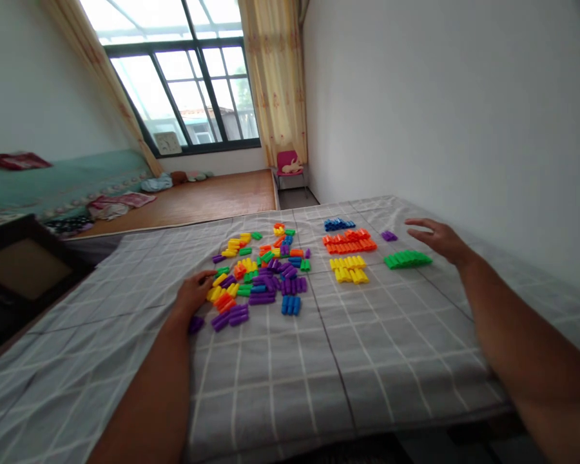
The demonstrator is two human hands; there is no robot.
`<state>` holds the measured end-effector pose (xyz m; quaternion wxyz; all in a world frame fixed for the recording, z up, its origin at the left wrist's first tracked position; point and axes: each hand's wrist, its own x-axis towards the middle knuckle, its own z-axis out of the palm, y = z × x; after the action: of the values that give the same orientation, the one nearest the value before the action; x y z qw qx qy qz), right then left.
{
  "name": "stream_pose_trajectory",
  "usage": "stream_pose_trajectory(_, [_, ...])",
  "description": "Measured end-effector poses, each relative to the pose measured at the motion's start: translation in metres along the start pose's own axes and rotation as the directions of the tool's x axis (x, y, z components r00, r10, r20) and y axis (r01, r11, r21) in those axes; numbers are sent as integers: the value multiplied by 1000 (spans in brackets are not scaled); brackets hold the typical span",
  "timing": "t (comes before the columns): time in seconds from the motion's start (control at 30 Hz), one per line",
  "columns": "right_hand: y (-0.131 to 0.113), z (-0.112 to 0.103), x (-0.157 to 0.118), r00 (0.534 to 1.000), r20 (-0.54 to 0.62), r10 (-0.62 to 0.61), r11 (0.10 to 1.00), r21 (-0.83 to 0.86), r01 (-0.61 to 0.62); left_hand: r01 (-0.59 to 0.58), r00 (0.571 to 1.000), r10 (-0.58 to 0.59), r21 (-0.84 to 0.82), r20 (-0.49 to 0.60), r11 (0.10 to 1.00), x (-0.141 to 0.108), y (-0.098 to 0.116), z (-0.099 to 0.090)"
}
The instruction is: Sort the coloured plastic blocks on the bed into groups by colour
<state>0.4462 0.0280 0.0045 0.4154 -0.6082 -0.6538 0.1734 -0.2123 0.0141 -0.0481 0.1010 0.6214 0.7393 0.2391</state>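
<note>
A: What's the biggest thing here?

B: The grey checked cloth (280, 374). On it lies a big mixed heap of coloured pieces (267, 282), and tidy groups sit to the right of it.

A: And the hands?

B: The left hand (193, 293) is at the heap's left edge, fingers bent. I can't tell if it grips anything. The right hand (437, 238) is open, with nothing in it that I can see, near the green row (408, 260) and the small purple bunch (389, 236).

A: Are the pieces heavy?

B: I think they're light, hard plastic. They look smooth, so they might slip or roll. They probably don't break easily.

A: Where do I hold just one?

B: Pinch its long sides, right in the middle.
</note>
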Motion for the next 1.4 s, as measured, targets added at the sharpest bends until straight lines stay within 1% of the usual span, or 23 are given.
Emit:
stream_pose_trajectory(0.03, [-13, 8, 5, 999, -25, -28, 1000, 9, 28, -5, 1000, 5, 3, -4, 1000, -1, 1, 0])
stream_pose_trajectory(0.07, [-28, 19, 10, 998, -11, -64, 998, 9, 64, -9, 1000, 9, 5, -9, 1000, -1, 1, 0])
stream_pose_trajectory(0.1, [-44, 33, 14, 993, 43, -111, 994, 2, 111, -10, 1000, 10, 4, -12, 1000, -2, 2, 0])
stream_pose_trajectory(0.13, [-60, 49, 18, 978, 128, -166, 986, -7, 168, -11, 1000, 11, 0, -16, 1000, -3, 3, 0])
stream_pose_trajectory(0.17, [-75, 68, 20, 946, 234, -225, 972, -12, 234, -13, 1000, 13, -4, -18, 1000, -4, 4, 0])
stream_pose_trajectory(0.23, [-102, 112, 22, 839, 441, -319, 933, -7, 359, -15, 1000, 14, -11, -20, 1000, -6, 6, 0])
stream_pose_trajectory(0.27, [-114, 135, 22, 794, 507, -336, 916, -19, 400, -13, 1000, 12, -14, -18, 1000, -7, 6, 1])
stream_pose_trajectory(0.3, [-124, 159, 21, 760, 554, -338, 897, -56, 439, -11, 1000, 10, -18, -15, 1000, -7, 6, 1])
stream_pose_trajectory(0.33, [-134, 181, 20, 740, 591, -321, 874, -115, 472, -10, 1000, 10, -21, -15, 1000, -7, 6, 2])
stream_pose_trajectory(0.4, [-149, 220, 19, 736, 630, -246, 823, -265, 502, -15, 1000, 14, -28, -19, 999, -7, 5, 3])
stream_pose_trajectory(0.47, [-163, 252, 22, 757, 628, -177, 771, -389, 504, -26, 999, 25, -31, -25, 999, -7, 4, 4])
stream_pose_trajectory(0.53, [-176, 277, 28, 765, 617, -185, 734, -431, 525, -28, 999, 27, -38, -24, 999, -7, 4, 5])
stream_pose_trajectory(0.6, [-190, 295, 37, 747, 615, -255, 717, -398, 572, -11, 1000, 10, -48, -20, 999, -7, 5, 6])
stream_pose_trajectory(0.67, [-203, 309, 47, 709, 632, -313, 724, -324, 609, 11, 1000, -12, -62, -18, 998, -7, 6, 7])
stream_pose_trajectory(0.77, [-222, 326, 66, 674, 678, -295, 771, -248, 587, 24, 999, -26, -78, -20, 997, -7, 7, 9])
stream_pose_trajectory(0.8, [-228, 332, 73, 678, 683, -271, 786, -250, 566, 27, 999, -28, -79, -23, 997, -7, 7, 9])
stream_pose_trajectory(0.87, [-238, 346, 85, 714, 657, -242, 797, -286, 533, 31, 999, -34, -78, -31, 996, -6, 7, 10])
stream_pose_trajectory(0.97, [-252, 374, 96, 781, 549, -299, 783, -327, 530, 44, 998, -46, -82, -30, 996, -6, 7, 9])
stream_pose_trajectory(1.03, [-260, 397, 95, 789, 502, -355, 778, -309, 547, 49, 998, -51, -86, -25, 995, -6, 8, 8])
stream_pose_trajectory(1.13, [-272, 427, 88, 747, 523, -411, 757, -261, 599, 42, 998, -46, -88, -42, 995, -7, 8, 6])
stream_pose_trajectory(1.23, [-279, 442, 86, 675, 607, -419, 722, -227, 653, 34, 998, -38, -93, -41, 995, -9, 7, 6])
stream_pose_trajectory(1.3, [-279, 439, 89, 630, 632, -452, 723, -154, 673, 27, 999, -31, -97, -35, 995, -9, 7, 6])
stream_pose_trajectory(1.4, [-275, 420, 96, 581, 606, -543, 775, 97, 624, 23, 998, -28, -96, -48, 995, -7, 7, 7])
